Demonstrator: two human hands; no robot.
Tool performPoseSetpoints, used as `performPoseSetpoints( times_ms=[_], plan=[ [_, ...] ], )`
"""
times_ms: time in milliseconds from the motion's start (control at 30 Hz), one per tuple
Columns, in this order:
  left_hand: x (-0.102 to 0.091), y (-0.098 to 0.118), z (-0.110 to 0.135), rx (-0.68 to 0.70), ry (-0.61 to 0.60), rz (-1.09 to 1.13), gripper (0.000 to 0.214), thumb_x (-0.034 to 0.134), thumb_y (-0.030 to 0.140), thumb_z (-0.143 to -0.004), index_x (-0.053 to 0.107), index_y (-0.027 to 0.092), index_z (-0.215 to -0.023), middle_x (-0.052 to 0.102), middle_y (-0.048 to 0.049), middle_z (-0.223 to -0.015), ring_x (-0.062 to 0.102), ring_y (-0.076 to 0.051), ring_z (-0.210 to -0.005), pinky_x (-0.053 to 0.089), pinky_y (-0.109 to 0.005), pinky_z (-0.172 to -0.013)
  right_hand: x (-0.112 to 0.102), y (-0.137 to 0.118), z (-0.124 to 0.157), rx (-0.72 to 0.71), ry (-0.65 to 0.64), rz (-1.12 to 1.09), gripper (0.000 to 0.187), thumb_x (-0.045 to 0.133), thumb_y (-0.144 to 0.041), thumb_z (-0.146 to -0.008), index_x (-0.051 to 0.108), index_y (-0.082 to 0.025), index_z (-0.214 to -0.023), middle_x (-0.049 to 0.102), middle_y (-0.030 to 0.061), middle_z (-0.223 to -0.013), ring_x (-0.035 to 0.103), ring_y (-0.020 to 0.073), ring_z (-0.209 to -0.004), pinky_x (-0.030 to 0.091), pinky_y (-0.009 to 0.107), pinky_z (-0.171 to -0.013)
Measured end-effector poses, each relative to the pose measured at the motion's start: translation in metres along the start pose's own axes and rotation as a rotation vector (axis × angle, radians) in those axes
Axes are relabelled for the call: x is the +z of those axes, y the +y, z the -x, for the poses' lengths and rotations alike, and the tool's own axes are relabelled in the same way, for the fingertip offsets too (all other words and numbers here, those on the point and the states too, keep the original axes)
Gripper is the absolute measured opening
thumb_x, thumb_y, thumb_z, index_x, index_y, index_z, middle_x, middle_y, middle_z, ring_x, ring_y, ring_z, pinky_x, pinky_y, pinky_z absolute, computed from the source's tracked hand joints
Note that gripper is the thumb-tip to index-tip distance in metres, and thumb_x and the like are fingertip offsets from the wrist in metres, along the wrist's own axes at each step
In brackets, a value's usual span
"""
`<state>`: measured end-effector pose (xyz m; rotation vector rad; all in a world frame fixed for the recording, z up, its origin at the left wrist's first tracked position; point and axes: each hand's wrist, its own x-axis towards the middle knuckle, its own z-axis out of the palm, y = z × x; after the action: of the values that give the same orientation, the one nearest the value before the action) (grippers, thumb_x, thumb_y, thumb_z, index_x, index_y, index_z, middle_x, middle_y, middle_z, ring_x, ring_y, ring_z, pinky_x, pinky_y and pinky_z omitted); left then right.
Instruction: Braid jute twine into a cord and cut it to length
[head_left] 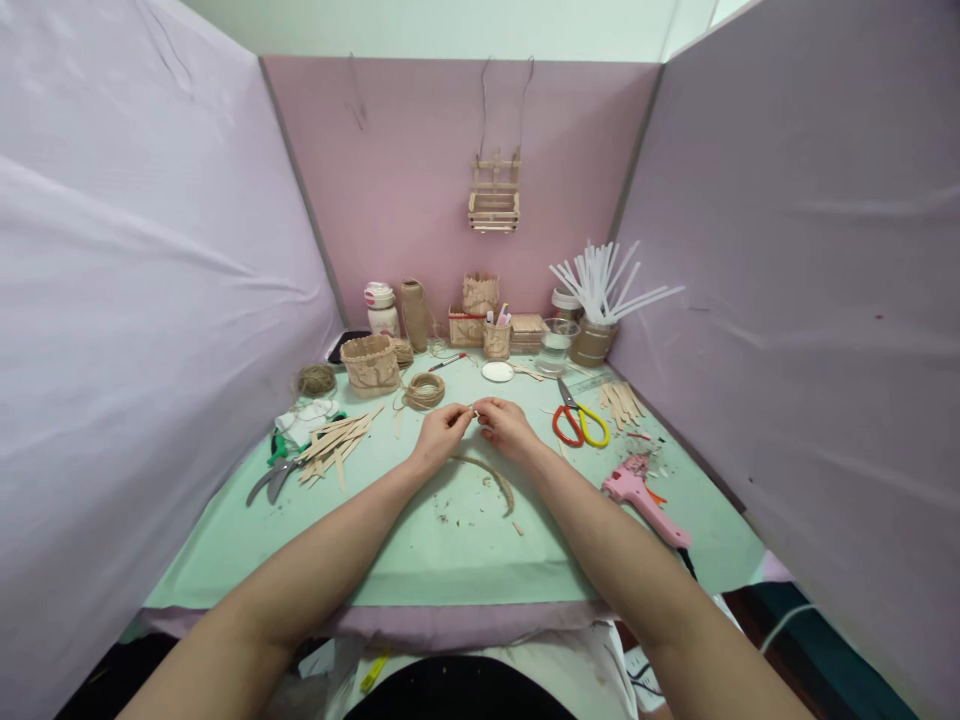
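Small pale piece [472,408], too small to identify, pinched between the closed fingertips of left hand [442,432] and right hand [508,427]. Curved twine strip [491,475] lies on the green mat [450,560] just below the fingers; scissors [579,422] to their right, twine coil [424,390] just beyond

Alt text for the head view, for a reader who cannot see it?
The left hand and right hand meet fingertip to fingertip over a green table, pinching a small pale piece too tiny to identify. A curved brown strip lies near them; scissors and a pink glue gun lie to the right.
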<state>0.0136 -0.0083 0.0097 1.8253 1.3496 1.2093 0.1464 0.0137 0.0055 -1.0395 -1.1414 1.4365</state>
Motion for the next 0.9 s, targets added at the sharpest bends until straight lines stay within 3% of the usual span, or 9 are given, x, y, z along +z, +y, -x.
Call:
performPoseSetpoints(
  times_ms=[167,267,400,633,900],
  plan=[
    [0.0,-0.0034,0.0001,0.016,0.002,-0.083,0.027,0.047,0.036,-0.079,0.063,0.015,-0.074,0.059,-0.0002,-0.066,0.046,-0.011,-0.06,0.035,-0.023,-0.058,-0.0054,-0.0055,0.0021,-0.387,0.038,0.436,0.009,0.054,-0.027,-0.068,0.056,-0.018,-0.071,0.057,-0.0009,-0.07,0.049,0.0126,-0.068,0.039,0.026,-0.066],
    [-0.001,-0.0014,0.0008,0.018,-0.009,-0.113,0.028,0.045,0.035,-0.08,0.063,0.015,-0.072,0.058,-0.0001,-0.064,0.046,-0.011,-0.06,0.035,-0.023,-0.059,-0.0077,-0.005,0.0018,-0.467,0.048,0.571,0.011,0.05,-0.028,-0.072,0.056,-0.019,-0.07,0.058,0.0001,-0.073,0.051,0.0137,-0.072,0.039,0.028,-0.071],
    [-0.002,0.0021,0.0011,0.04,-0.04,-0.127,0.029,0.044,0.035,-0.082,0.06,0.016,-0.068,0.054,0.0012,-0.059,0.044,-0.011,-0.058,0.035,-0.022,-0.058,-0.0064,-0.0007,0.0001,-0.418,0.06,0.53,0.013,0.049,-0.03,-0.073,0.054,-0.019,-0.067,0.056,-0.0007,-0.069,0.049,0.0133,-0.067,0.038,0.028,-0.067],
    [-0.0011,0.0026,-0.0006,0.059,-0.049,-0.085,0.028,0.045,0.035,-0.081,0.059,0.016,-0.065,0.053,0.0016,-0.057,0.044,-0.012,-0.057,0.035,-0.022,-0.057,-0.0023,0.0036,-0.0006,-0.141,0.008,0.161,0.021,0.056,-0.04,-0.068,0.052,-0.02,-0.066,0.048,-0.0031,-0.06,0.04,0.0104,-0.054,0.033,0.024,-0.05],
    [-0.0003,-0.0029,-0.0038,-0.021,-0.076,0.033,0.031,0.047,0.041,-0.079,0.056,0.016,-0.062,0.052,0.0021,-0.055,0.044,-0.011,-0.056,0.035,-0.023,-0.057,-0.0003,0.001,0.0029,-0.062,-0.032,0.006,0.028,0.064,-0.045,-0.064,0.053,-0.019,-0.067,0.05,-0.0013,-0.063,0.043,0.0102,-0.06,0.031,0.021,-0.049]
  ],
)
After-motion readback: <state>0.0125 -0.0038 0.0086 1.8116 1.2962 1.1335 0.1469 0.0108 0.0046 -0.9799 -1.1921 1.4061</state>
